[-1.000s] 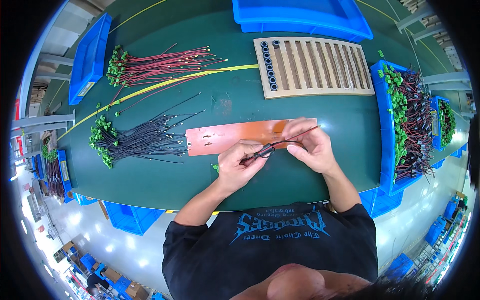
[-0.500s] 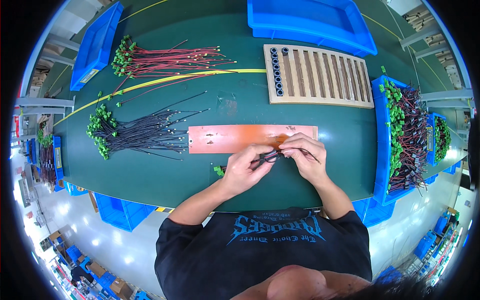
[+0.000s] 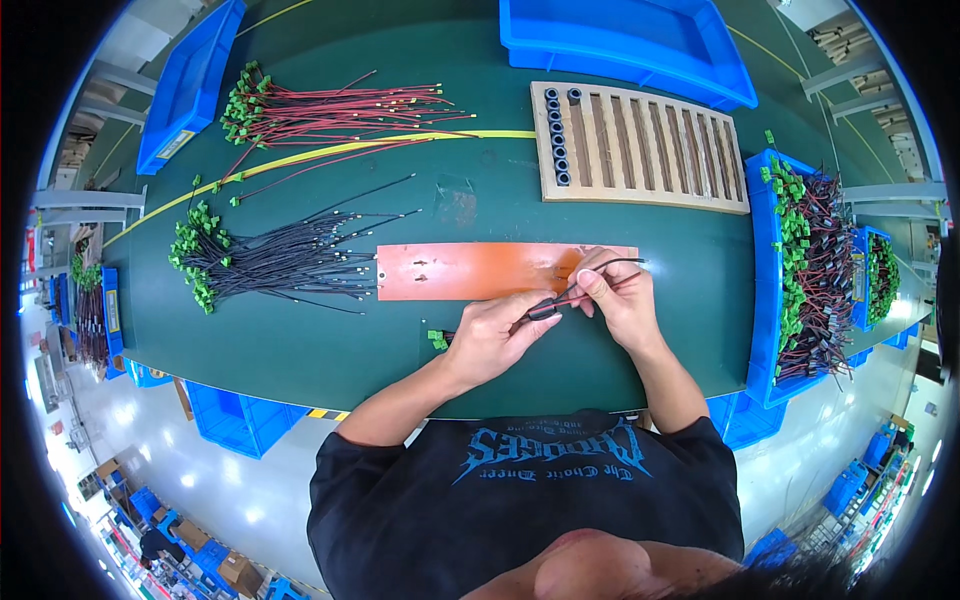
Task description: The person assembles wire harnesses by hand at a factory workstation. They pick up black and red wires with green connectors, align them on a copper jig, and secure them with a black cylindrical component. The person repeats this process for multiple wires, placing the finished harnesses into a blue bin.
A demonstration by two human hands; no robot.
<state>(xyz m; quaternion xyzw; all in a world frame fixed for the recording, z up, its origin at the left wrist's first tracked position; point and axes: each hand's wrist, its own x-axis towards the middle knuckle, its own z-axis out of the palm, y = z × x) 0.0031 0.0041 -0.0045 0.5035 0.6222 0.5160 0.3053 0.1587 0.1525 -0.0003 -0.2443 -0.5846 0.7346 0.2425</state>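
Hands (image 3: 560, 315) shifted slightly right, both pinching black wire (image 3: 600, 268), over orange sheet (image 3: 470, 270)

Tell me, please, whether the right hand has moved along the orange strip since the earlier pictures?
No. The right hand stays at the right end of the orange strip, pinching the wires.

The person wears a black short-sleeved T-shirt (image 3: 520, 500) with light blue lettering printed across the chest; both forearms are bare, with no gloves or watch.
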